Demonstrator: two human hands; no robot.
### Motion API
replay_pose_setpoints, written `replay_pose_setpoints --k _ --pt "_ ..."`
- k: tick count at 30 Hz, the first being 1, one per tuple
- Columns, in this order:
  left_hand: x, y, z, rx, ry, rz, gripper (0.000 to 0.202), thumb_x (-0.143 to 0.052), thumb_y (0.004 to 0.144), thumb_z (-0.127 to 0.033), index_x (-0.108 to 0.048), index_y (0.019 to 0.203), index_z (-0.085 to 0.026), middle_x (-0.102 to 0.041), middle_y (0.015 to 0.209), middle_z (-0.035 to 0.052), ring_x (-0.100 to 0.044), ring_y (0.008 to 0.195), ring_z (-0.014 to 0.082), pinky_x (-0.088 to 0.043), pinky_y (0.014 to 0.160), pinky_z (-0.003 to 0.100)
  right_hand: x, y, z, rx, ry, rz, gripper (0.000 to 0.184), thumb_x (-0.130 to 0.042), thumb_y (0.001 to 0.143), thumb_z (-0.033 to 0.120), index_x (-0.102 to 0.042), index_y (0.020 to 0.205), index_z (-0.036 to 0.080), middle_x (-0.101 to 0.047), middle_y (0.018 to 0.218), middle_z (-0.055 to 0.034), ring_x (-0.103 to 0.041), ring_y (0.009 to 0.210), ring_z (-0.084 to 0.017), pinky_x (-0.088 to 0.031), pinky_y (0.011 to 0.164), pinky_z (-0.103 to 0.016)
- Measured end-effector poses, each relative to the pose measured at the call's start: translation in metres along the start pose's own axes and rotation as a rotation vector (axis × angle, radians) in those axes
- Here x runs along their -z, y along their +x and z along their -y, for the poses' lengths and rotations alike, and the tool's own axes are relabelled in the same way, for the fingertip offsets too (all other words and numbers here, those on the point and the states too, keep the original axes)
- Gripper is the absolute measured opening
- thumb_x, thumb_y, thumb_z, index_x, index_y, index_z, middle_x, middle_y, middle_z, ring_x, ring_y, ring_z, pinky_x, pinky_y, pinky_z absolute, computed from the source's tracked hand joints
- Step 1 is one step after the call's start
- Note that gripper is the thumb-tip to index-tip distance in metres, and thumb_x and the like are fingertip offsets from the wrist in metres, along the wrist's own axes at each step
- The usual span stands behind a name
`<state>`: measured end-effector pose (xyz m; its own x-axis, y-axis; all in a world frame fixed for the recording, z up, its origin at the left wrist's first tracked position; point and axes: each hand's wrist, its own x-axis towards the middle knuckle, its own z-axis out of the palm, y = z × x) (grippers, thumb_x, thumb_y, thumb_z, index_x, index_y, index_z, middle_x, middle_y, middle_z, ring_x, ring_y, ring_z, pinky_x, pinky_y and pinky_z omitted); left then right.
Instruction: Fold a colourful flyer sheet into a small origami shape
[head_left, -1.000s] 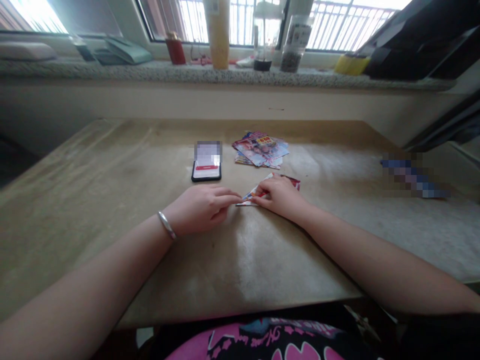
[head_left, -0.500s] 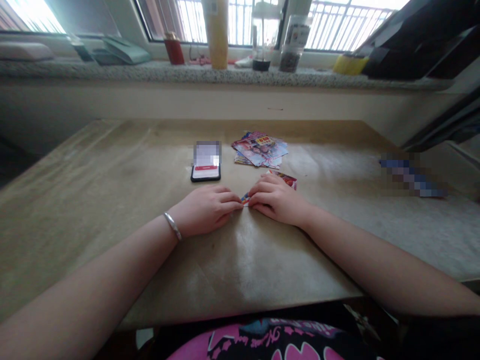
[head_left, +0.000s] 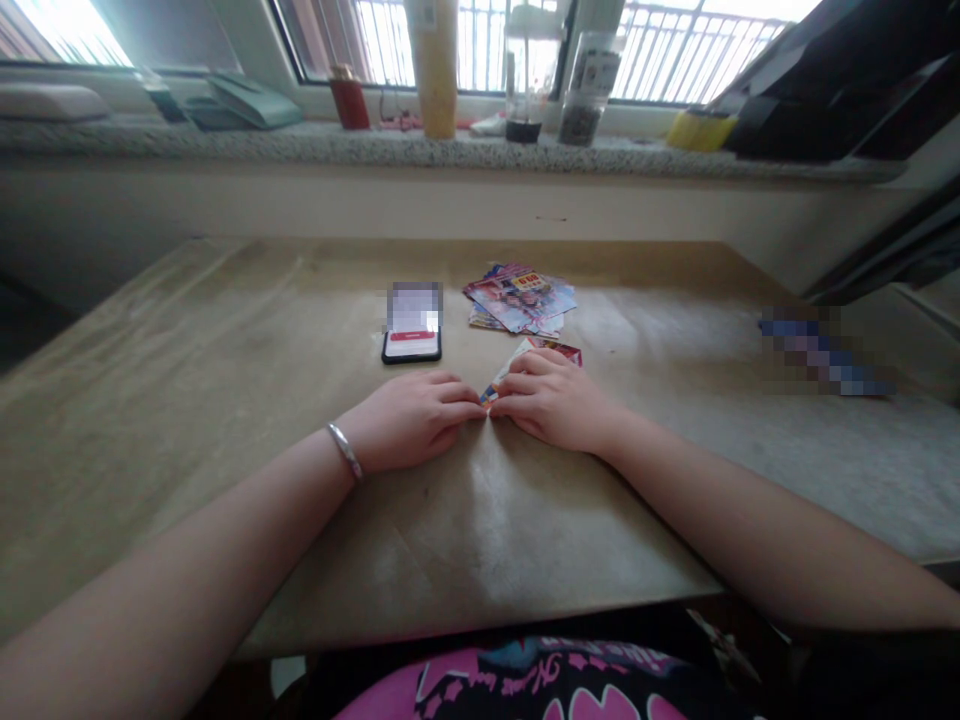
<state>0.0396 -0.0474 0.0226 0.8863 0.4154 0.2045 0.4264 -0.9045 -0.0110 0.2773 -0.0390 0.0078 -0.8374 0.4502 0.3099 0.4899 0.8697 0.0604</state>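
Observation:
A small piece of colourful printed paper [head_left: 508, 372] lies on the table between my hands, folded so that a pale strip shows along its left side. My left hand [head_left: 420, 418] pinches its near left corner with the fingertips. Over the paper's right part rests my right hand [head_left: 551, 400], its fingers pressed together on the paper near the same corner. Much of the sheet is hidden under that hand; a red printed part shows behind it. Beyond my hands lies a loose pile of printed paper sheets [head_left: 521, 300]. A phone [head_left: 412, 345] with a lit, partly blurred screen lies left of the pile.
The table [head_left: 225, 400] reaches to the wall under the window. A blurred bluish object [head_left: 825, 355] lies at its right side. On the stone sill [head_left: 262, 145] stand a red container [head_left: 349, 100], a yellow cylinder [head_left: 436, 80], clear containers [head_left: 589, 95] and a yellow object [head_left: 701, 130].
My right fingers have moved slightly left, closer to my left fingertips. More of the paper's pale strip shows, and its red part at the back has shifted left. My left hand stays nearly still.

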Motion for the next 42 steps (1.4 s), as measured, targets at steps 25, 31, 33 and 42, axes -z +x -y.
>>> replay_pose_setpoints --k 25,31,33,42 --pt "-0.007 -0.001 0.003 0.005 -0.114 -0.016 0.034 -0.045 0.083 -0.008 -0.063 0.11 -0.019 -0.064 0.122 0.0046 -0.056 0.115 0.0207 -0.049 0.096 0.036 0.009 -0.012 -0.017 0.047 0.002 -0.001 0.022 -0.052 0.088 0.02 -0.071 0.097 0.026 -0.07 0.104 -0.0026 -0.053 0.099 -0.021 -0.036 0.09 -0.037" --pt "0.001 0.0 0.002 0.029 -0.123 0.064 0.029 -0.049 0.089 -0.027 -0.062 0.114 -0.018 -0.065 0.113 0.0095 -0.058 0.106 0.0227 -0.05 0.093 0.037 0.003 -0.009 -0.016 0.093 0.002 -0.07 0.022 -0.051 0.09 0.02 -0.071 0.097 0.026 -0.07 0.102 -0.0022 -0.052 0.103 -0.02 -0.036 0.093 -0.037" --pt "0.001 0.0 0.002 0.024 -0.101 0.07 0.034 -0.049 0.091 -0.031 -0.06 0.121 -0.019 -0.064 0.114 0.0101 -0.058 0.107 0.0241 -0.05 0.093 0.039 0.003 -0.008 -0.015 0.106 -0.014 -0.08 0.022 -0.051 0.09 0.021 -0.071 0.097 0.026 -0.07 0.101 -0.0024 -0.052 0.103 -0.02 -0.037 0.094 -0.037" --pt "-0.008 -0.002 0.003 -0.01 -0.133 0.038 0.034 -0.049 0.091 -0.027 -0.059 0.123 -0.019 -0.061 0.124 0.0076 -0.05 0.12 0.0242 -0.044 0.103 0.04 0.008 -0.012 -0.022 0.088 -0.031 -0.038 0.02 -0.054 0.087 0.019 -0.072 0.094 0.026 -0.069 0.102 -0.0038 -0.051 0.106 -0.022 -0.037 0.094 -0.039"
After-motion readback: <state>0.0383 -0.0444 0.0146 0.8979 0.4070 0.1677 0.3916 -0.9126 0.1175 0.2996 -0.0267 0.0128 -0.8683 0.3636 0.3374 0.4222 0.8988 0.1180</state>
